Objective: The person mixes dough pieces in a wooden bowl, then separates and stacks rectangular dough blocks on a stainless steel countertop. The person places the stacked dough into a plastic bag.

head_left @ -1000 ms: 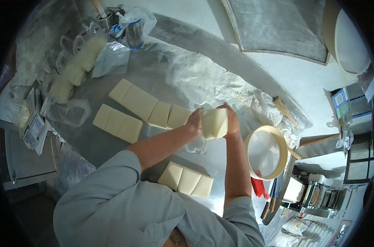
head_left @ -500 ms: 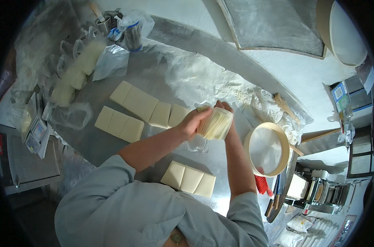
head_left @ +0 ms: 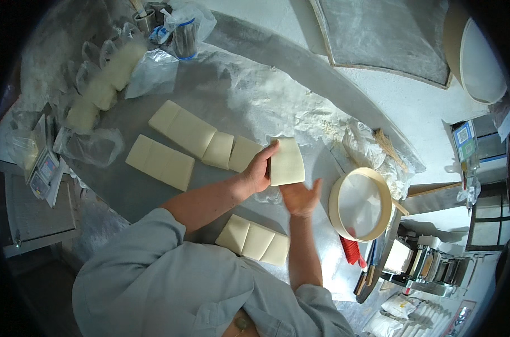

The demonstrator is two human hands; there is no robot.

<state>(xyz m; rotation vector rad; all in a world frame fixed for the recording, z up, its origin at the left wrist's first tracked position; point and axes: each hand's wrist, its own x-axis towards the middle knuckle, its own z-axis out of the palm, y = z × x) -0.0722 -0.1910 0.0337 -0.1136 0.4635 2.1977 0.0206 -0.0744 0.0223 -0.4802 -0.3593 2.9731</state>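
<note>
My left hand grips the left side of a thick rectangular stack of pale dough sheets, thumb on top. Just below that stack, my right hand has its thumb spread out; its fingertips are partly hidden at the stack's lower edge. On the metal worktable, left of my hands, lie two rows of cut pale rectangular stacks. Another group of three creased stacks sits nearer my body.
A round sieve, red cloth and knives are at right, beside a metal machine. Flour coats the back; a straw brush lies there. Plastic bags and metal containers are at left and back.
My right hand has moved down from the stack's right side to below it and spread its thumb. The stack now shows its flat face, held by my left hand.
</note>
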